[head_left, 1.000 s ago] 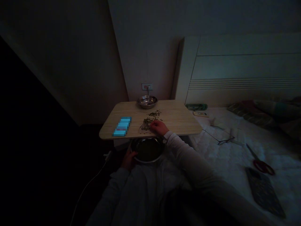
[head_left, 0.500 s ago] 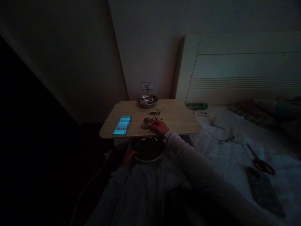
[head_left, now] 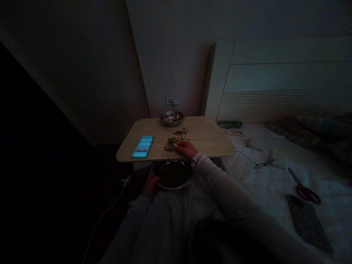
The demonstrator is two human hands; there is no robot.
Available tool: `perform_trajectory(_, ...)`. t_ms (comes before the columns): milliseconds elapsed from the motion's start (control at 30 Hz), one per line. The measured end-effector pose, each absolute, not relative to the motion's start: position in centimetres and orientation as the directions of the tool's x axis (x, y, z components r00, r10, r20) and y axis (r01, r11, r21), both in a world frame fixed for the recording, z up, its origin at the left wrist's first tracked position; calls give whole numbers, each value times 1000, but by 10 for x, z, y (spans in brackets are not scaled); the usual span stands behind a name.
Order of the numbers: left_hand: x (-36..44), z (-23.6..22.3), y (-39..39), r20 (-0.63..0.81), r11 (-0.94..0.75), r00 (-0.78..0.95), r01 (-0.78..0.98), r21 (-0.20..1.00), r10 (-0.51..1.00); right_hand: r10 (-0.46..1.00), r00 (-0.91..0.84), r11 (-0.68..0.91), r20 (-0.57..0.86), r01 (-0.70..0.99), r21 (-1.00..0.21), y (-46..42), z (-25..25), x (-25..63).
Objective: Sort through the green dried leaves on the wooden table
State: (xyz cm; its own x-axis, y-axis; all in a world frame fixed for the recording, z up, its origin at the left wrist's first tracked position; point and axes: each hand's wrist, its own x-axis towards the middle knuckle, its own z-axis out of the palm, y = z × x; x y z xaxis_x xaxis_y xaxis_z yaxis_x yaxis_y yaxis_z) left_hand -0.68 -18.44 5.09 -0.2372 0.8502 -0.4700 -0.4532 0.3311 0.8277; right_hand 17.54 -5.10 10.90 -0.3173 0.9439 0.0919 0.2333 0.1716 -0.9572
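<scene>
Below the table's near edge, my left hand [head_left: 150, 186] grips the left side of a wide metal bowl [head_left: 176, 187]. The bowl's contents look dark green, too dim to make out. Over the wooden table my right hand [head_left: 187, 148] is closed in a pinch, with a clear, thin piece [head_left: 166, 150] faintly showing by its fingertips. What exactly the fingers hold cannot be told. Small dark green bits, like beans or seeds [head_left: 172, 140], lie scattered beside that hand, some farther back. A smaller metal bowl [head_left: 172, 118] stands at the table's back edge.
A phone with a lit, blurred screen [head_left: 143, 147] lies on the left of the wooden table [head_left: 211, 135]. To the right, the bed holds red-handled scissors [head_left: 306, 192], a dark patterned phone-shaped object [head_left: 309, 222], a cable [head_left: 264, 163] and a remote [head_left: 234, 132]. A wall socket [head_left: 172, 100] sits behind.
My right hand stays almost in place at the pile, and the clear piece by its fingers has shifted slightly. My left hand and the bowl have hardly moved.
</scene>
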Motion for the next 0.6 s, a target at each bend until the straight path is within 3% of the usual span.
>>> perform_trajectory(300,-9,44,-184,-412,283,-216,-453,846,885,940,-326,165,97,190,-968,-53,112,177)
perform_trajectory(600,-7,47,-183,-455,319,-217,-463,827,864,944,-316,163,92,207,-965,-53,111,177)
